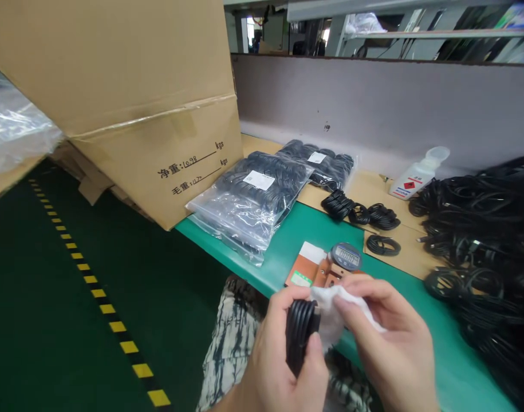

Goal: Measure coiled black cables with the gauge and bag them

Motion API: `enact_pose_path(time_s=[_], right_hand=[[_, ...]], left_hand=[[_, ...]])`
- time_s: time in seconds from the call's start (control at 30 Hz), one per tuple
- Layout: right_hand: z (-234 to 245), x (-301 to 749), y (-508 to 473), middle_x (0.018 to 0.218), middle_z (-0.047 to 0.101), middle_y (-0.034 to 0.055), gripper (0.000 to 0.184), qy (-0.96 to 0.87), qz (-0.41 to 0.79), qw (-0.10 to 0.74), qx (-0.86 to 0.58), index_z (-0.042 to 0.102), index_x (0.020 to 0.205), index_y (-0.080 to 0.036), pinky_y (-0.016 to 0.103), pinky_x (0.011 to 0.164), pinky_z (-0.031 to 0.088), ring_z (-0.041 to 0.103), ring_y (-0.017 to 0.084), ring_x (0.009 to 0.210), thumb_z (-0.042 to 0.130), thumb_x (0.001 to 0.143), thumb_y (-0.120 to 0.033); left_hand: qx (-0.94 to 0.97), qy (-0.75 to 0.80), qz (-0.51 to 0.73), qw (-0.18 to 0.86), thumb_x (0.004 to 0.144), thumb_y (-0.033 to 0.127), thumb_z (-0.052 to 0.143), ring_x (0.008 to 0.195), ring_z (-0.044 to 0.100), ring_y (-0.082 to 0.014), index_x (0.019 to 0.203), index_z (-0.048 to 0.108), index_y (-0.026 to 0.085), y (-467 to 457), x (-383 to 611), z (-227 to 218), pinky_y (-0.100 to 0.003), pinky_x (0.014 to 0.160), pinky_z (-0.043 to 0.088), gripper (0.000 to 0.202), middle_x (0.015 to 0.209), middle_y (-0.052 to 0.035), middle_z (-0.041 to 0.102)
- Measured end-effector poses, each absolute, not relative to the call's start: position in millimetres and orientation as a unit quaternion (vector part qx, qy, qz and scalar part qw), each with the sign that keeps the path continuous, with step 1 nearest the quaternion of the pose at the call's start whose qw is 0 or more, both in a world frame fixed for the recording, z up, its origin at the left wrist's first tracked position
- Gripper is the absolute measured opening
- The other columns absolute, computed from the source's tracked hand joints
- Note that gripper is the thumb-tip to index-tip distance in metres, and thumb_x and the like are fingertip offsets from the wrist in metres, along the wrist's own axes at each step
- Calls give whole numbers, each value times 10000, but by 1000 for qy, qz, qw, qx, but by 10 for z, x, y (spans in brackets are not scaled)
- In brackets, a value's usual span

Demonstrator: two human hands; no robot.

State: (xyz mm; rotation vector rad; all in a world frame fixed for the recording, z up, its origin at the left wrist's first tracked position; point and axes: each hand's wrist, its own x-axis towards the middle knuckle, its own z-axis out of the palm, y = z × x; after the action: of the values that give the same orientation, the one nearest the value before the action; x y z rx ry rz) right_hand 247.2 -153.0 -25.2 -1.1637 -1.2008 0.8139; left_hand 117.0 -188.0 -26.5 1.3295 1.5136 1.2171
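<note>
My left hand is closed around a coiled black cable, with a connector end showing at the coil's upper right. Between the thumb and fingers of my right hand is a crumpled white cloth or tissue, pinched and touching the connector side of the coil. Just beyond both hands, a digital dial gauge on an orange-brown base stands on the green bench. Its lower part is hidden behind my right hand.
Clear bags of coiled cables lie by a large cardboard box on the left. Coiled cables and a white bottle sit at the back. A large heap of black cables covers the right side.
</note>
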Motion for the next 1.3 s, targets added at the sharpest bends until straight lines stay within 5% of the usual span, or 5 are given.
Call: enact_pose_path(time_s=[0.43,0.67,0.8,1.0,1.3], right_hand=[[-209,2483,-1544,867,670,35,99,-626,337,549,-439,674,846,-258,286,714,531,634,208,821,696,825,-165],[-358,2540,-1513,961,670,48,153,-463,413,596,-510,674,918,-244,257,703,534,638,196,837,769,801,-269],[-329,2484,-1600,939,636,37,92,-485,386,619,-482,670,859,-249,267,831,509,604,195,942,742,820,-207],[-270,2330,-1638,916,645,61,90,-603,384,553,-428,689,856,-244,314,750,534,626,222,860,698,824,-160],[-345,2407,-1548,915,620,13,94,-433,493,610,-445,668,848,-232,179,740,513,596,142,858,757,823,-215]], left_hand=[[468,570,470,485,802,272,589,1010,638,-271,1182,540,230,-1861,1095,-173,-371,886,532,385,1125,-92,634],[412,556,489,531,811,266,588,800,651,-199,1181,514,215,-1875,999,-151,-305,779,546,381,985,-59,659],[414,547,497,532,808,257,595,856,659,-226,1178,521,207,-1869,991,-147,-323,798,546,380,997,-67,664],[463,547,495,492,809,254,596,974,645,-260,1205,517,205,-1888,1011,-207,-347,845,544,407,1136,-107,632],[460,568,503,461,795,224,610,962,634,-258,1146,555,228,-1906,991,-194,-406,934,492,355,1026,-65,645]])
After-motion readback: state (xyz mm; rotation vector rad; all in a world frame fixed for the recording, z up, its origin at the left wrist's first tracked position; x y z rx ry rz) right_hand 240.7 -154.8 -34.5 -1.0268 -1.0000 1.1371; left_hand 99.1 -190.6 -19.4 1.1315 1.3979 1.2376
